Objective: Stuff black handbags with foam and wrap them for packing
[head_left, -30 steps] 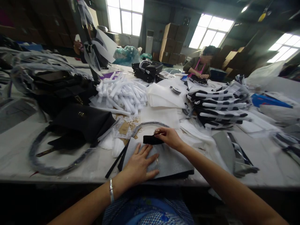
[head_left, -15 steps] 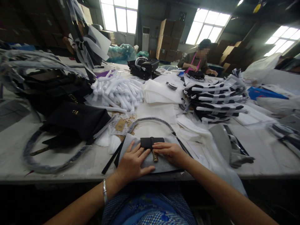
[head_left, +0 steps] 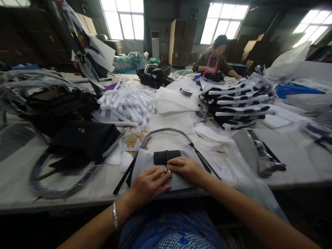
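A handbag (head_left: 176, 181) lies at the front edge of the table before me, its front covered by a pale grey sheet. Its wrapped handle (head_left: 168, 130) arches away from me. A black flap (head_left: 160, 157) lies over the sheet, with a narrow strap down its middle ending in a gold-coloured clasp tab (head_left: 168, 169). The fingers of my left hand (head_left: 149, 185) close together at the tab's lower end. From the other side, my right hand (head_left: 188, 169) presses its closed fingers on the tab's upper part. Both thumbs are partly hidden.
To the left lies a black bag (head_left: 83, 141) with a wrapped handle. Behind are white rolls (head_left: 127, 103), white sheets (head_left: 176, 98) and stacked wrapped bags (head_left: 236, 103). A grey bag piece (head_left: 249, 152) lies to the right. A person (head_left: 215, 62) works across the table.
My left hand has slid toward the gold-coloured tab, and its spread fingers have closed together there. My right fingers have shifted slightly down onto the tab. The view has tilted a little.
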`<state>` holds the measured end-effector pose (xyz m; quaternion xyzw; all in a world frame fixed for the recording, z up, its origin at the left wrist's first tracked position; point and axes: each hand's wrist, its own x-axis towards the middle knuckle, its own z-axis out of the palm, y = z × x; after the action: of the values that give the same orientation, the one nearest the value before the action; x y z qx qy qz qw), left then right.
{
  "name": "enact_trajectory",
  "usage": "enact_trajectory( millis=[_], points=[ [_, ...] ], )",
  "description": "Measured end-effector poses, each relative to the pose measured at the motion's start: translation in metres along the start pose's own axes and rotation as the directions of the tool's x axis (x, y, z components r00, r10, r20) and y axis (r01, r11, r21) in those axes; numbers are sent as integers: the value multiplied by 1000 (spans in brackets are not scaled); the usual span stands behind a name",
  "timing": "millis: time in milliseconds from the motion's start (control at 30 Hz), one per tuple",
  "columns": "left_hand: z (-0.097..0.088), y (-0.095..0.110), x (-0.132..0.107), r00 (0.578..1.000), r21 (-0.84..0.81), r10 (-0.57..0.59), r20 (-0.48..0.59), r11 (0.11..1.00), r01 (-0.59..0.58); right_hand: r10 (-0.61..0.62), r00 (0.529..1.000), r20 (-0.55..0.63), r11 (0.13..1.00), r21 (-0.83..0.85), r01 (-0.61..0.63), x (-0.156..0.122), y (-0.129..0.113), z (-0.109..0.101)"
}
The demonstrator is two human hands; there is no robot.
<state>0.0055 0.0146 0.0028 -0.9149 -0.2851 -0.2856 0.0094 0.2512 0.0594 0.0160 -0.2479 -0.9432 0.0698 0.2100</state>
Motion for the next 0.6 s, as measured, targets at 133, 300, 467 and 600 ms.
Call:
enact_trajectory(
  millis=[133, 300, 467, 600],
  points=[
    [1, 1, -2, 1000, -37, 13, 17, 999, -12, 16, 997, 80, 999, -32, -14, 3, -2, 2],
    [-6, 3, 8, 972, -69, -5, 236, 997, 22, 63, 980, 189, 987, -154, -34, 8, -6, 3],
    [-12, 5, 15, 955, -65, -22, 296, 997, 44, 89, 968, 233, 995, 15, -95, 13, -4, -8],
    [-10, 5, 12, 971, -74, -29, 236, 996, 48, 135, 969, 208, 963, 203, -178, 19, -4, -14]
  ],
)
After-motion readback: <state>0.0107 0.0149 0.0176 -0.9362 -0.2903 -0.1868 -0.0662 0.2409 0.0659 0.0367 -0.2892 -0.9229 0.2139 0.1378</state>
